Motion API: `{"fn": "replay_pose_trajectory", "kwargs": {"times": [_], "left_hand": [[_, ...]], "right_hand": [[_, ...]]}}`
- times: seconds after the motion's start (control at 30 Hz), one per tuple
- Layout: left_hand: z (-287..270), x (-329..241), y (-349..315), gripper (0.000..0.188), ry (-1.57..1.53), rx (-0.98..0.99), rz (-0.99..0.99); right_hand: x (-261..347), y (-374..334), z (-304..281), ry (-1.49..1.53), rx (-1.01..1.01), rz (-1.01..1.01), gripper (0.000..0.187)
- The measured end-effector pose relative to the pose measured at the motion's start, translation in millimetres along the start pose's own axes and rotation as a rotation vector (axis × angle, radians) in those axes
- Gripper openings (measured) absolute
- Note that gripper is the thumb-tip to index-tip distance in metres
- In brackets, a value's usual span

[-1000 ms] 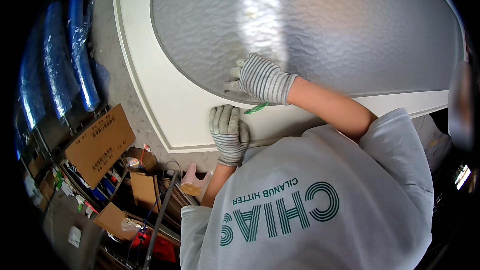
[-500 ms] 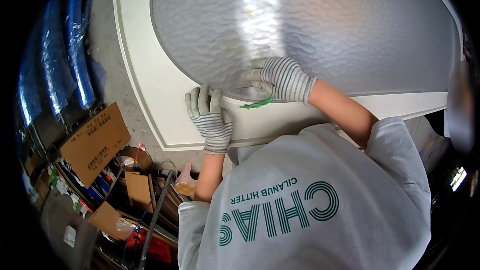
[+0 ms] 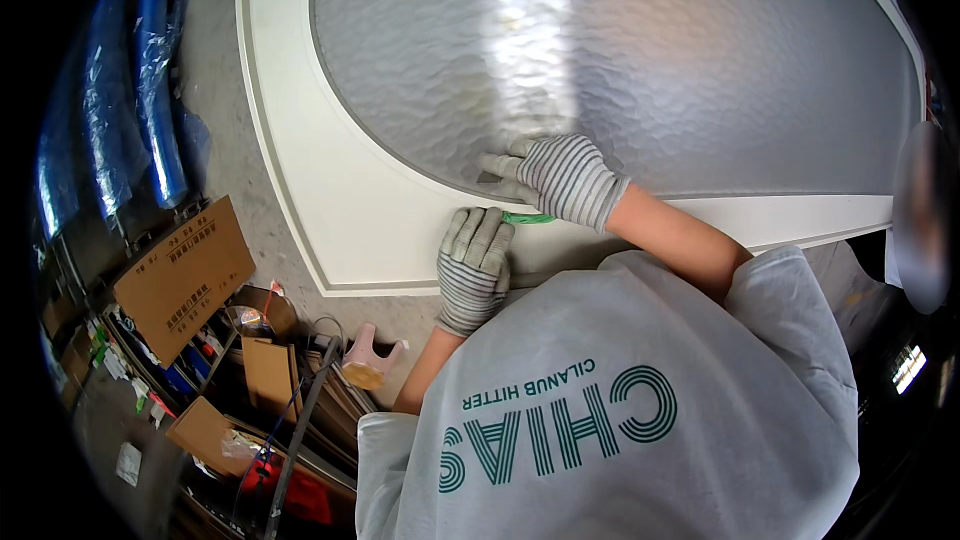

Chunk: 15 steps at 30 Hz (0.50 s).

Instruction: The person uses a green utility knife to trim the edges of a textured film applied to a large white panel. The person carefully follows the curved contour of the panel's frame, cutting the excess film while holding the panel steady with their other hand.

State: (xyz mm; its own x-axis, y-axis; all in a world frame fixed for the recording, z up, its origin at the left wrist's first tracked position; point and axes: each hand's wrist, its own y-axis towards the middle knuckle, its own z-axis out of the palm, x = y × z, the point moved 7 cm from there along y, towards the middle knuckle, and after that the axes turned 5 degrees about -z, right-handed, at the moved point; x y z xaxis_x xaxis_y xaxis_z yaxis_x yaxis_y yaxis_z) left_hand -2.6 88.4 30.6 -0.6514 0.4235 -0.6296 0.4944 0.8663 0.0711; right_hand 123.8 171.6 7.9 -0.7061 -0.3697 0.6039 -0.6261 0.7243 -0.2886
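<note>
The left hand point(image 3: 475, 268) touches the white frame point(image 3: 325, 195) beside green cord point(image 3: 527, 218). The right hand point(image 3: 568, 178) meets the textured panel point(image 3: 430, 60) near its near edge; whether either grip is clamped cannot be told.

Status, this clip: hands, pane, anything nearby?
Left hand on white frame; right hand over pane, near lower edge; green strip between hands; pink stool nearby.

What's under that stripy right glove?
Around the right hand you can see the bumpy grey panel and white frame. A green strip pokes out beside it. Whatever lies right under the palm is covered, so I can't tell.
</note>
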Motion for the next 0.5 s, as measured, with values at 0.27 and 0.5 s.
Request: {"fn": "replay_pose_trajectory", "kwargs": {"times": [0.27, 0.5], "left_hand": [[8.8, 4.7, -11.8, 0.046, 0.065, -0.011, -0.013], [8.2, 7.3, -8.8, 0.045, 0.051, 0.014, -0.031]], "right_hand": [[18.9, 3.3, 4.4, 0.102, 0.056, 0.061, 0.034], [26.3, 9.2, 12.3, -0.014, -0.038, 0.015, 0.031]]}}
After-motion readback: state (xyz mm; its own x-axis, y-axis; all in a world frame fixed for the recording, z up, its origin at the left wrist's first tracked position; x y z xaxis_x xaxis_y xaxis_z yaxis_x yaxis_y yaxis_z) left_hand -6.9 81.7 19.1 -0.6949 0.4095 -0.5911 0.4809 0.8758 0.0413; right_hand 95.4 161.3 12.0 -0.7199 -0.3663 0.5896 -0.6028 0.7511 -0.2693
